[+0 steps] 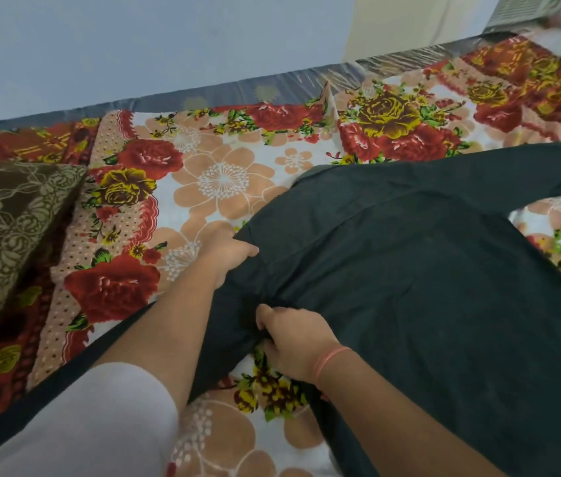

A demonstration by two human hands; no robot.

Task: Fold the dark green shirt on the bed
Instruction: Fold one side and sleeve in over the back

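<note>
A: Hands?
B: My left hand (229,251) is pinching an edge of the dark green cotton shirt (420,270); my right hand (294,340), nearer me, is fisted on bunched fabric.
A: Shirt?
B: Spread rightward from both, over the floral bedsheet (224,173).

home bedroom, bed (224,187) under floral sheet, brown patterned pillow (7,228), plain pale wall (134,46)
</note>
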